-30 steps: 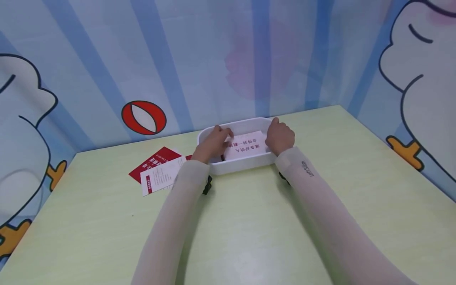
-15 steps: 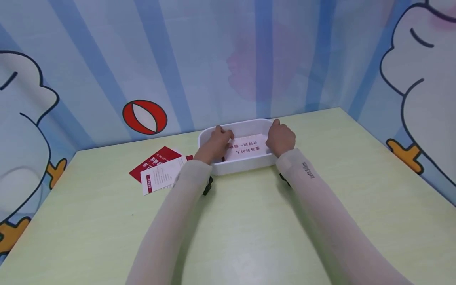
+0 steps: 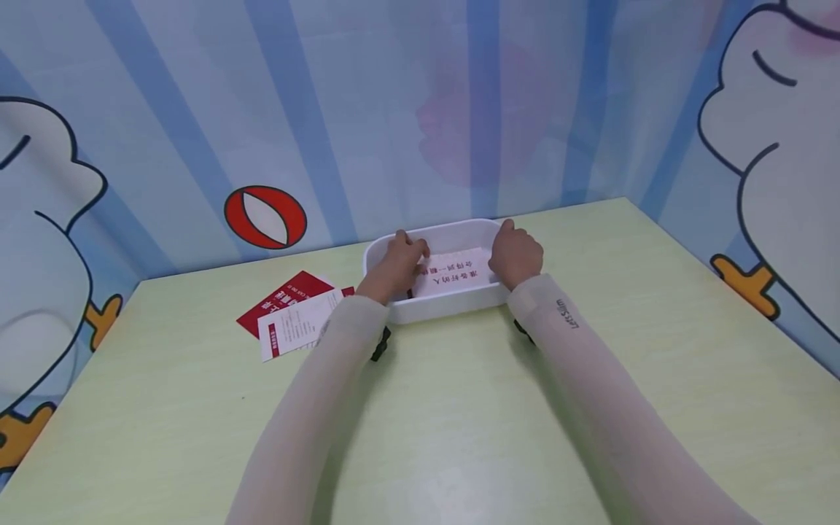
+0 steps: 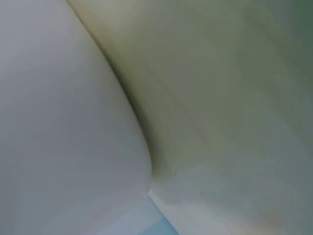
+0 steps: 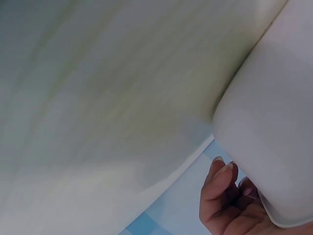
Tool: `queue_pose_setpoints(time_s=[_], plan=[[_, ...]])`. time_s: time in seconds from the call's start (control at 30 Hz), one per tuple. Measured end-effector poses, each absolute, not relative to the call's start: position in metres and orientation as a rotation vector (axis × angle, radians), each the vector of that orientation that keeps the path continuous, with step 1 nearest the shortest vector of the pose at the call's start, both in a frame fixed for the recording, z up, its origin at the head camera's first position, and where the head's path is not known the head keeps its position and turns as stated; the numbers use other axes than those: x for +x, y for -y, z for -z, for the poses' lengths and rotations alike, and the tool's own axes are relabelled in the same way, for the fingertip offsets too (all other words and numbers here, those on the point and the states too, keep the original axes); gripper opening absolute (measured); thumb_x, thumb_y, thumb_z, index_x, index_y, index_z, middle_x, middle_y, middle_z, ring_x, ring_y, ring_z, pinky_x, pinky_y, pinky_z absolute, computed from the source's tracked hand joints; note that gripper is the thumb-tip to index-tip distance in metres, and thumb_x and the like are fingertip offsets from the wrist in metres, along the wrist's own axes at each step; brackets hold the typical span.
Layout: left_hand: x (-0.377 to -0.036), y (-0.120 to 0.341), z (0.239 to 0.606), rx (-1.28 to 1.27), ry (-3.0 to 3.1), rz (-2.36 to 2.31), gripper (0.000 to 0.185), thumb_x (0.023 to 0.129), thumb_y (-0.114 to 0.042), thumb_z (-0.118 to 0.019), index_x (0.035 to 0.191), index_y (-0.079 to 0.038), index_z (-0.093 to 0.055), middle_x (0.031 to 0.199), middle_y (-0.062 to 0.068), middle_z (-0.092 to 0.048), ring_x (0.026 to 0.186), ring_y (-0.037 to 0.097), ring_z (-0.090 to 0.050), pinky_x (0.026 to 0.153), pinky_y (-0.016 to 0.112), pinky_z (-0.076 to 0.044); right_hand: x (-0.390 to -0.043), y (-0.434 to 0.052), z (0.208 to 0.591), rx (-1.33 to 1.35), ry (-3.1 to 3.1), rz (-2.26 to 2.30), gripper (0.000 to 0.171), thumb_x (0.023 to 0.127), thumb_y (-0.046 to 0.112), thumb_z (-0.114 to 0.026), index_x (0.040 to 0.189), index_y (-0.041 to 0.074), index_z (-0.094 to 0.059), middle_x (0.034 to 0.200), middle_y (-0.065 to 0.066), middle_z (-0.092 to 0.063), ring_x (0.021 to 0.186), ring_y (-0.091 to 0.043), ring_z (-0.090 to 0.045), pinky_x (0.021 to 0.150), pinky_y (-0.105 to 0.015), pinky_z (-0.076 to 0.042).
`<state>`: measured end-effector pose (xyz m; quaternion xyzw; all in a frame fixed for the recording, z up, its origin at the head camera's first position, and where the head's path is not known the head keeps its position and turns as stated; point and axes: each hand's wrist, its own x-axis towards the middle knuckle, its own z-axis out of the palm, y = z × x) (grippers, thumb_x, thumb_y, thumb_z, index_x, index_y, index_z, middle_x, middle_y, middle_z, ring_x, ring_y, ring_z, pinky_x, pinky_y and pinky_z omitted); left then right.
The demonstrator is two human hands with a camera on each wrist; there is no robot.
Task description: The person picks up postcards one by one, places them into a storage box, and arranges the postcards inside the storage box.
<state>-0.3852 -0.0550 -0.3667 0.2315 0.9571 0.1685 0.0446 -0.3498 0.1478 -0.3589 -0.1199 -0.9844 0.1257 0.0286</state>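
Hands first: the left hand (image 3: 400, 261) pinches the left end of a white card (image 3: 454, 270) printed with red characters, and the right hand (image 3: 515, 254) curls over its right end. The card lies inside a white tray (image 3: 433, 310) near the table's (image 3: 459, 423) far edge, by the wall. Left of the tray, apart from it, red-and-white leaflets (image 3: 292, 312) lie flat.
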Motion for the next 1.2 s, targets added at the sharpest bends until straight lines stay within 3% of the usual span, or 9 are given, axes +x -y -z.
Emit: queue_pose_setpoints(time_s=[0.77,1.2], plan=[[-0.3879,0.0561,0.3639,0.763,-2.962,-0.471,0.011,0.102,-0.012,-0.055,0.111,-0.013,-0.061,0.124,0.014,-0.045,0.118,0.029,-0.041,0.105,0.041,-0.04,-0.3546,-0.1451,0.3601,-0.374,3.03,-0.38,0.046,0.097,0.015,-0.057,0.133,-0.008,-0.042,0.111,-0.023,-0.063,0.097,-0.032,-0.068,0.081,-0.041,-0.059],[-0.3843,0.0558,0.3645,0.739,-2.925,-0.373,0.013,0.101,-0.01,-0.055,0.112,-0.015,-0.058,0.119,0.01,-0.047,0.113,0.026,-0.042,0.102,0.039,-0.041,-0.3519,-0.1436,0.3579,-0.377,3.02,-0.39,0.047,0.096,0.014,-0.057,0.134,-0.009,-0.042,0.112,-0.023,-0.064,0.099,-0.032,-0.068,0.083,-0.042,-0.059]])
